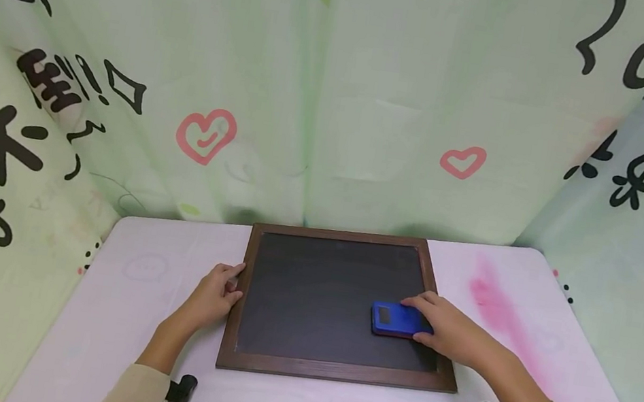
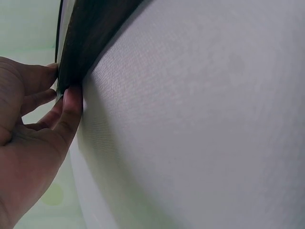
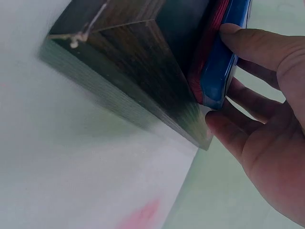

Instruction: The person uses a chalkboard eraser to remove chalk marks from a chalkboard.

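A small chalkboard [image 1: 309,288] with a dark brown wooden frame lies on the table. My left hand [image 1: 212,299] holds the frame's left side, thumb and fingertips against the wood; the left wrist view shows the fingers [image 2: 71,107] close at the frame's lower edge. On the right part of the black surface sits a blue eraser [image 1: 394,320]. Its red felt underside [image 3: 205,57] faces the board in the right wrist view. Thumb and fingers of my right hand [image 1: 449,325] grip the eraser from its right end, which they partly hide in the head view.
Under the board is a white table [image 1: 166,255] with a pink smear [image 1: 496,298] on its right side. A pale green curtain [image 1: 373,98] with black lettering and pink hearts surrounds the back and both sides.
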A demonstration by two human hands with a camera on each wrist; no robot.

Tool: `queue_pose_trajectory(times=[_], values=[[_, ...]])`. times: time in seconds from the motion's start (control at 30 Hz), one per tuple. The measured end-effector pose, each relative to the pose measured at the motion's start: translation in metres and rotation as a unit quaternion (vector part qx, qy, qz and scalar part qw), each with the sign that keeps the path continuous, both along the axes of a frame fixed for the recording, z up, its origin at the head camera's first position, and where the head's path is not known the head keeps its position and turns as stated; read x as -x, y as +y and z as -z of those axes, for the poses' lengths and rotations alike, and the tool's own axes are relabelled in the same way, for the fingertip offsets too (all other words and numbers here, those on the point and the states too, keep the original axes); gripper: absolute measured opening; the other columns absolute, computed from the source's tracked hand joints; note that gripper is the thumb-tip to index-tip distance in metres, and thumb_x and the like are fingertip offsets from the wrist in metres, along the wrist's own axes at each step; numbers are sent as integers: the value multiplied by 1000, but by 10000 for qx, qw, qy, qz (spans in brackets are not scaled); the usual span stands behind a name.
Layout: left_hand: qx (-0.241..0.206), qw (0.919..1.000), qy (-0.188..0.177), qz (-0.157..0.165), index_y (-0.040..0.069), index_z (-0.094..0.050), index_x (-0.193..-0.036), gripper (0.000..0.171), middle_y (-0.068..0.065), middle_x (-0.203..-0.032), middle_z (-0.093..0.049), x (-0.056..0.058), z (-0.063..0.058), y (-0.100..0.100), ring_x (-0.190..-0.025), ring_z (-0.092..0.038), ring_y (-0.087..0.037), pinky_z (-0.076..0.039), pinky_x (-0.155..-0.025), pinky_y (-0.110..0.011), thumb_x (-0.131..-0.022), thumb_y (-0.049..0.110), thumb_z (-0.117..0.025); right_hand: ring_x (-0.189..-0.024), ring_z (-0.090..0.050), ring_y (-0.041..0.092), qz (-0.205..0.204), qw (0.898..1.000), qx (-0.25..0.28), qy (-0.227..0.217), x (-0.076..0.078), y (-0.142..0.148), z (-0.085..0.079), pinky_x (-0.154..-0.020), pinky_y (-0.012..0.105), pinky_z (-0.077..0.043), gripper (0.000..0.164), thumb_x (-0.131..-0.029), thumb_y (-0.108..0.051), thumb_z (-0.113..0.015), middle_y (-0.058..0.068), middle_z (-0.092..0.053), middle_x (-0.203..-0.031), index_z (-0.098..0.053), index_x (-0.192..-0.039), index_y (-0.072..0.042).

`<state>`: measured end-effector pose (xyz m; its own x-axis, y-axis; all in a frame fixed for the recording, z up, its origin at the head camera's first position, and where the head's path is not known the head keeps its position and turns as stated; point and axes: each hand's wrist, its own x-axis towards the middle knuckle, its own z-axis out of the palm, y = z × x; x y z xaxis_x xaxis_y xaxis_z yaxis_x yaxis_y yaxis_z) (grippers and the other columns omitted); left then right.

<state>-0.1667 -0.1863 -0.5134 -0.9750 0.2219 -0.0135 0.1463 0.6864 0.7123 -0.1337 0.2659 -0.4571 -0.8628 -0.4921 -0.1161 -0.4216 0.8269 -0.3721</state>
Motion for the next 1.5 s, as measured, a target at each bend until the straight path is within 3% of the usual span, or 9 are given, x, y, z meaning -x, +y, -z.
queue_pose_trajectory(times=[0.5,0.87,1.27,1.5], values=[[-82,10000,-5,-15,-9,-49,-147,59,-27,-127,-55,-1,0,1,-91,-58,-22,-49,-72,-26,-91,-8,-68,-106,-64,36,797,9912,769,721,14,14,-15,-86,49,-57,63,-90,-21,-81,25,-60,-126,-54,-143,1],[-110,9999,32,49,-9,-49,-148,58,-27,-128,-54,-1,-2,1,-91,-57,-23,-49,-74,-29,-92,-8,-67,-114,-56,53,2010,9749,783,548,21,49,-32,-89,66,-54,73,-94,-29,-78,36,-50,-133,-44,-146,8],[-73,10000,49,12,-9,-49,-147,58,-29,-129,-54,-3,2,-1,-92,-59,-24,-52,-73,-29,-92,-9,-68,-107,-53,53,2994,9509,570,538,21,91,-22,-84,66,-49,76,-96,-37,-72,42,-52,-121,-42,-140,17],[-99,9999,22,-3,-9,-49,-148,59,-28,-130,-54,-3,0,0,-93,-59,-24,-51,-74,-30,-92,-8,-67,-101,-51,56,3392,9403,226,154,18,104,-6,-85,68,-49,79,-93,-33,-72,47,-47,-115,-38,-132,26]])
